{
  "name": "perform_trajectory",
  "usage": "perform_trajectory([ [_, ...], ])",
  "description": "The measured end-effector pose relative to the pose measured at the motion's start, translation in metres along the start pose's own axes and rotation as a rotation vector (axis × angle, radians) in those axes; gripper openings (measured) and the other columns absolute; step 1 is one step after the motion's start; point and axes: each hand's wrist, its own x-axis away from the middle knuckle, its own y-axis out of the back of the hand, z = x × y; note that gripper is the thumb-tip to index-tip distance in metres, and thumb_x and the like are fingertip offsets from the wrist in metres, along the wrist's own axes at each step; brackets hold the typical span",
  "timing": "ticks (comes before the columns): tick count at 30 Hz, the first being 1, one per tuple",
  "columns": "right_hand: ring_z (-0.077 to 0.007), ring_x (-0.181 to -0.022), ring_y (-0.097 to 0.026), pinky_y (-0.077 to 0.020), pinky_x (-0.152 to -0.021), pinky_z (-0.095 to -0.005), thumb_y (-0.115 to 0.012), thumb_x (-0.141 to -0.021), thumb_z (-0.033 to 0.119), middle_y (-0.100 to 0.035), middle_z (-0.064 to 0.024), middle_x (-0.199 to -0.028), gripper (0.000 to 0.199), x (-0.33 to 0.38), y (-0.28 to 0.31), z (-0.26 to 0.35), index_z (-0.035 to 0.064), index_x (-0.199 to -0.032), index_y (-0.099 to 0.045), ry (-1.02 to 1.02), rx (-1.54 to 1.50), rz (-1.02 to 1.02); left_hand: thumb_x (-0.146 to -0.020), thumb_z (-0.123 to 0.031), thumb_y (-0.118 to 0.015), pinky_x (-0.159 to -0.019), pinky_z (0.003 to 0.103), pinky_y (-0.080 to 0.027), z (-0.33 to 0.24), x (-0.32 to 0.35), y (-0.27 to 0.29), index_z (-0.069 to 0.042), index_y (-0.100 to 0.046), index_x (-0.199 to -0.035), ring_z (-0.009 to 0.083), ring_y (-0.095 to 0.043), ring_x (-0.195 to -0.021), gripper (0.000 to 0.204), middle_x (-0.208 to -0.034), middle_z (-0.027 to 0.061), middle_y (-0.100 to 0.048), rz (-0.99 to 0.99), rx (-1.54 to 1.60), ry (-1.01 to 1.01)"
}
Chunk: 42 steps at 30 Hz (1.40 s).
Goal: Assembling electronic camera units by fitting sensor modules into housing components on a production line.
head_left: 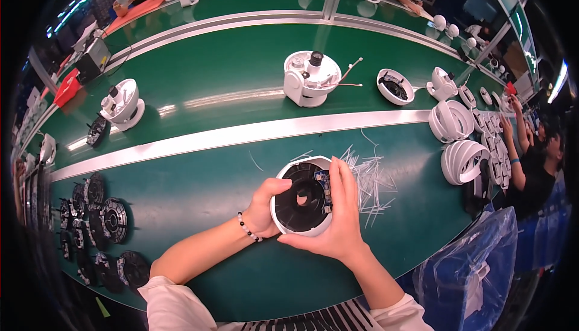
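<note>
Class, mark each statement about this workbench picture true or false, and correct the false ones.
1. Both hands hold a round white housing with a black inside. True.
2. The left hand wears a beaded bracelet at the wrist. True.
3. The clear plastic strips lie left of the housing. False: they lie to its right.
4. The worktop is red. False: it is green.
5. The right hand rests flat on the worktop. False: it grips the housing.

bench (pixel 199 192): green, curved | strip lights (pixel 72 8) — upper left | floor: probably hidden
</note>
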Motion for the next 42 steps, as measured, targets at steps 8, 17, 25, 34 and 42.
perform_trajectory([
  [8, -0.0419, -0.117, -0.025, -0.0236, -0.093, -0.0483, -0.077, -0.045, 0.047, -0.024, -0.0253, -0.127, 0.113, -0.011, 0.0, 0.002, -0.0063, -0.126, -0.019, 0.06, 0.002, -0.002, -0.077, -0.034, -0.042, -0.084, 0.035, -0.043, -0.009, 0.002, -0.009, -0.001, -0.043, -0.112, 0.0222, -0.052, -0.095, 0.048, -0.107, 0.0131, -0.051, -0.04, -0.014, -0.106],
  [17, -0.0226, -0.083, -0.059, -0.0354, -0.089, -0.0446, -0.074, -0.056, 0.017, -0.062, -0.0052, -0.085, 0.035, -0.009, 0.012, -0.017, 0.0059, -0.085, -0.059, 0.3, -0.134, -0.168, -0.079, -0.047, -0.035, -0.07, 0.047, -0.047, -0.038, -0.004, 0.007, -0.004, -0.049, -0.11, 0.0266, -0.056, -0.091, 0.055, -0.103, 0.0161, -0.055, -0.286, -0.136, 0.22],
  [25, -0.0234, -0.095, -0.055, -0.0347, -0.09, -0.0406, -0.073, -0.056, 0.015, -0.061, -0.0067, -0.094, 0.037, -0.006, 0.024, -0.017, 0.0066, -0.09, -0.06, 0.131, -0.05, -0.112, -0.083, -0.037, -0.036, -0.089, 0.037, -0.039, -0.038, -0.015, 0.018, 0.006, -0.047, -0.108, 0.028, -0.054, -0.095, 0.051, -0.105, 0.0204, -0.053, -0.319, -0.104, 0.259],
  [34, -0.0289, -0.09, -0.051, -0.0394, -0.079, -0.0362, -0.069, -0.062, 0.016, -0.058, -0.0134, -0.094, 0.034, 0.009, 0.139, -0.088, 0.0011, -0.091, -0.057, -0.231, 0.592, -0.642, -0.087, -0.036, -0.038, -0.065, 0.04, -0.053, -0.141, -0.011, 0.076, -0.009, -0.044, -0.107, 0.024, -0.058, -0.086, 0.033, -0.098, 0.0098, -0.056, -0.615, -0.527, -0.395],
  [42, -0.0282, -0.059, -0.058, -0.0447, -0.058, -0.0364, -0.063, -0.069, 0.034, -0.06, -0.0129, -0.062, 0.036, 0.023, 0.224, -0.195, -0.002, -0.068, -0.06, -0.621, 0.766, -0.762, -0.083, -0.044, -0.043, -0.044, 0.03, -0.051, -0.138, -0.038, 0.071, -0.01, -0.026, -0.123, 0.0271, -0.06, -0.064, 0.055, -0.104, 0.013, -0.049, -0.894, -0.73, -0.443],
])
